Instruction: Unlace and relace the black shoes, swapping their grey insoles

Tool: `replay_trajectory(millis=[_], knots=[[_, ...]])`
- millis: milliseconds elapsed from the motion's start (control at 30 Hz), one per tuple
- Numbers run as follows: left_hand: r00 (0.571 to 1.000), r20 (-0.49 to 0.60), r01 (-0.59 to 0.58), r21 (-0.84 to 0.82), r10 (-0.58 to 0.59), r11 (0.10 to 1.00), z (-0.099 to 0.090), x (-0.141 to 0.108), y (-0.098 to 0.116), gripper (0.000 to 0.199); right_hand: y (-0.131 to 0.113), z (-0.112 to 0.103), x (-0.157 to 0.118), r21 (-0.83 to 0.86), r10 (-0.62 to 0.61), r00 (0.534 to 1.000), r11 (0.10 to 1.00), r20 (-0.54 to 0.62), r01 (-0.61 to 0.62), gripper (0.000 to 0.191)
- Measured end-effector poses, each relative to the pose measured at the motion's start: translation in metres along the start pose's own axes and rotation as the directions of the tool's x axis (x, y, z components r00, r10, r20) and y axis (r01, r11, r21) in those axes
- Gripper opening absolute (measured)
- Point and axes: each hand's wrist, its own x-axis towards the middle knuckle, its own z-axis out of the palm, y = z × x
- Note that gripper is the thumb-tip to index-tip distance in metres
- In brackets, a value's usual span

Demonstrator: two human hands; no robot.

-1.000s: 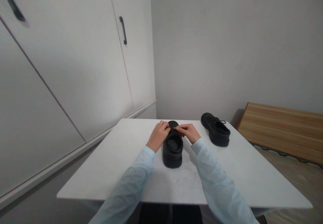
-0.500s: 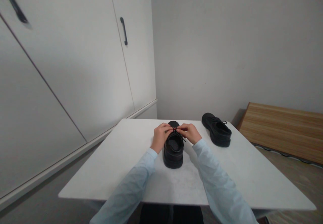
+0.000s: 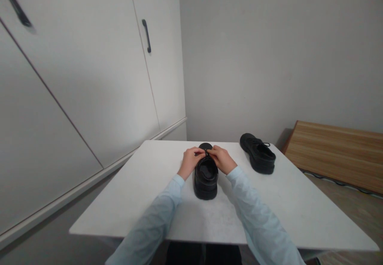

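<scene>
A black lace-up shoe [image 3: 206, 185] stands on the white table [image 3: 149, 201], its heel toward me and its toe pointing away. My left hand [image 3: 190, 160] is at the left side of the lacing, thumb and fingers pinched on the black shoelace. From the right, my right hand [image 3: 221, 158] pinches the lace too, its fingertips close to those of my left hand over the shoe's tongue. The lace's exact shape between the fingers is too small to tell.
A second black shoe [image 3: 259, 156], its lace tied in a bow, stands at the table's back right. White cupboard doors [image 3: 89, 73] with dark handles are on the left. Behind the table is a grey wall [image 3: 269, 57]. A wooden board [image 3: 338, 153] lies beyond the right edge.
My right hand has shifted slightly left and its fingers have curled in closer to the lacing. The lace end that stuck out beneath it is no longer visible. My left hand has hardly moved.
</scene>
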Motion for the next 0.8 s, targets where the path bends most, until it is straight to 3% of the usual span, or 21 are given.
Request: replay_trajectory(millis=[333, 567, 800], knots=[[0.998, 0.051, 0.026, -0.049, -0.023, 0.998, 0.001, 0.003, -0.006, 0.014, 0.0, 0.004, -0.002, -0.096, -0.033, 0.999, 0.995, 0.017, 0.035, 0.022], [0.991, 0.123, -0.035, -0.08, 0.045, 0.996, 0.0, 0.004, -0.011, 0.015, 0.0, 0.003, -0.002, -0.069, -0.023, 1.0, 0.997, 0.012, 0.024, 0.022], [0.988, 0.078, -0.131, -0.054, 0.135, 0.99, -0.001, 0.001, -0.008, 0.009, -0.002, 0.003, -0.001, -0.048, -0.031, 0.999, 0.998, -0.037, 0.029, 0.021]])
